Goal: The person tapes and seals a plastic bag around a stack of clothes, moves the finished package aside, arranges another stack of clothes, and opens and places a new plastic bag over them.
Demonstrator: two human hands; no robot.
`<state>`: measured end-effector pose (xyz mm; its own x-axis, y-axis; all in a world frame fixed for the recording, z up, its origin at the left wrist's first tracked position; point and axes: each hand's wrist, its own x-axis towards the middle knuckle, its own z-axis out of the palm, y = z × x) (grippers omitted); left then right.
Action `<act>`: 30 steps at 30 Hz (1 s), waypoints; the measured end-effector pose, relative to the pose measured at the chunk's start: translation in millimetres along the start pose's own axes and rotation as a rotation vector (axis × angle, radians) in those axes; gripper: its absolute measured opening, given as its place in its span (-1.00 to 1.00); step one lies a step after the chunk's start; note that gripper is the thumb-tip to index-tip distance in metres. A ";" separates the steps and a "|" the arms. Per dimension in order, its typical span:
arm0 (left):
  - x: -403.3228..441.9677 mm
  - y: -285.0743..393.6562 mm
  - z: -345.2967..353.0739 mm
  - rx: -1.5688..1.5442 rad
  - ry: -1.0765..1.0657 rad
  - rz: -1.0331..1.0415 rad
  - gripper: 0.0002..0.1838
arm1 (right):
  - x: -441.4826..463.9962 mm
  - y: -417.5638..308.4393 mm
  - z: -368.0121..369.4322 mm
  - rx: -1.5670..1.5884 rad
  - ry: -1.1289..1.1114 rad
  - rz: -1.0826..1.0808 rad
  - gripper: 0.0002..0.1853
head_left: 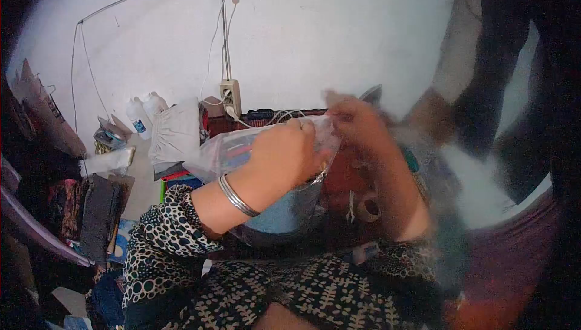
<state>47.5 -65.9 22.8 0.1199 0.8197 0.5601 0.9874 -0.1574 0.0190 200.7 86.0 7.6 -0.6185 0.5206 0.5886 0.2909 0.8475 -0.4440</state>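
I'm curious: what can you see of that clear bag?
The bag looks like thin, see-through plastic, creased and shiny, with blue and red showing through. It sits mid-view, partly hidden by the left hand gripping its upper part; the right hand, blurred, is at its upper right, grip unclear. Whether it's open is unclear.

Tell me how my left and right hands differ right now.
Your left hand sits lower in the picture; your right hand is higher. The left looks fairly sharp, the right blurred. The left wrist wears a silvery bracelet; the right shows none. Both are at the clear plastic bag.
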 end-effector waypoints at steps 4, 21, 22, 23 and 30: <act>1.3 -8.3 3.3 -0.022 -0.011 0.012 -0.68 | -1.7 -4.4 -3.8 0.190 -0.055 0.263 -0.81; 0.2 -16.0 12.3 -0.011 0.041 0.127 -0.91 | -3.6 2.9 -21.2 0.382 -0.229 0.169 -0.73; 0.1 -15.7 12.3 -0.012 0.042 0.126 -0.91 | -4.6 -1.7 -23.3 0.417 -0.260 0.226 -0.72; 0.1 -15.3 12.5 -0.005 0.036 0.125 -0.92 | -3.5 -3.9 -22.4 0.416 -0.260 0.226 -0.72; -3.8 -10.5 7.0 0.009 -0.073 0.103 -0.94 | -6.7 10.3 -20.1 0.126 -0.165 0.167 -0.80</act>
<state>37.4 -63.5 14.6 0.2271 0.8373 0.4973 0.9704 -0.2375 -0.0433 222.5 93.4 12.7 -0.6830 0.6196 0.3867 0.3120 0.7262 -0.6126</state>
